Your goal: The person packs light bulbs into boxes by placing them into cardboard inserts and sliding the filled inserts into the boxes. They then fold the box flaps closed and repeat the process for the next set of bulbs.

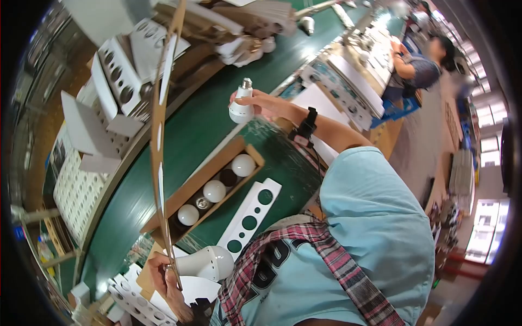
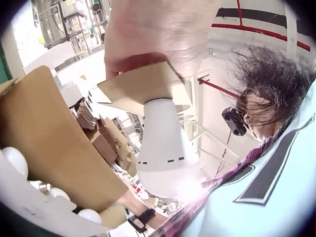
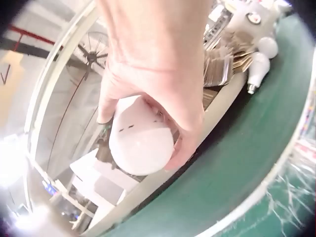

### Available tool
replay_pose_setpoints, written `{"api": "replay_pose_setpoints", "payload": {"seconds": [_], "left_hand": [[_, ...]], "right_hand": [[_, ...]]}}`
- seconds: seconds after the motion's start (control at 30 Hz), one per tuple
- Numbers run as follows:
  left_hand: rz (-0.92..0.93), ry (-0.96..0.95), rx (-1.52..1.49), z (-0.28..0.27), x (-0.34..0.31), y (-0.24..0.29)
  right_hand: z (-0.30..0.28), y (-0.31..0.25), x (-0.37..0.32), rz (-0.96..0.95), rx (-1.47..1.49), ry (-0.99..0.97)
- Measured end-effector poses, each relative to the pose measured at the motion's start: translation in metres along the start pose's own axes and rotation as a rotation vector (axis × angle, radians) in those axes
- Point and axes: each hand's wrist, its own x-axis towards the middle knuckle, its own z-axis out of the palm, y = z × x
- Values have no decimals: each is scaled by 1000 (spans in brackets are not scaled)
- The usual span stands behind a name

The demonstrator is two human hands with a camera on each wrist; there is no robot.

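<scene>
My left hand (image 1: 165,280) grips the near end of a long cardboard strip (image 1: 158,125), which stands edge-on. From that end a large white light bulb (image 1: 216,263) sticks out toward my body; in the left wrist view its narrow end meets the folded cardboard (image 2: 140,89) under my fingers, and its base is hidden. Out over the green belt, my right hand (image 1: 261,102) holds another white light bulb (image 1: 242,111) around its body, metal screw base upward. The right wrist view shows my thumb and fingers around this bulb (image 3: 140,148), dome facing away from the wrist.
An open cardboard box (image 1: 187,202) with several bulbs lies between my hands. Beside it is a white punched insert (image 1: 223,239). Beyond the green conveyor (image 1: 122,198) are white cartons (image 1: 89,130) and stacked cardboard (image 1: 261,19). Another person (image 1: 424,68) works at the far right.
</scene>
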Motion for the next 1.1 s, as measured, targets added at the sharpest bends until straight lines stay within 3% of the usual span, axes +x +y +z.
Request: {"api": "replay_pose_setpoints", "payload": {"seconds": [0.17, 0.2, 0.23, 0.27, 0.3, 0.47, 0.5, 0.6, 0.73, 0.93, 1.03, 1.1], "left_hand": [[61, -175, 185, 30, -14, 11], [127, -229, 185, 37, -14, 7], [48, -317, 257, 46, -13, 16], [14, -354, 283, 55, -14, 18], [-21, -387, 310, 65, -14, 18], [328, -446, 557, 120, -20, -31], [348, -453, 595, 128, -22, -45], [494, -504, 712, 148, -26, -75], [575, -528, 811, 160, -28, -100], [701, -543, 974, 170, -24, -105], [718, -550, 970, 172, -26, -108], [722, -545, 979, 173, -28, -109]], "right_hand": [[4, 24, -119, -13, -96, 155], [6, 30, -137, -18, -276, 183], [7, 35, -155, -13, -453, 208], [3, 52, -166, -78, -427, 204], [-8, 77, -171, -143, -402, 197], [-24, 169, -201, -239, -326, 315], [-20, 176, -207, -195, -415, 344], [-7, 202, -215, -182, -242, 445], [-12, 199, -223, -62, -278, 399], [-25, 220, -218, -54, -81, 409], [-22, 219, -224, -154, -338, 469], [-11, 192, -245, 59, -867, 504]]}}
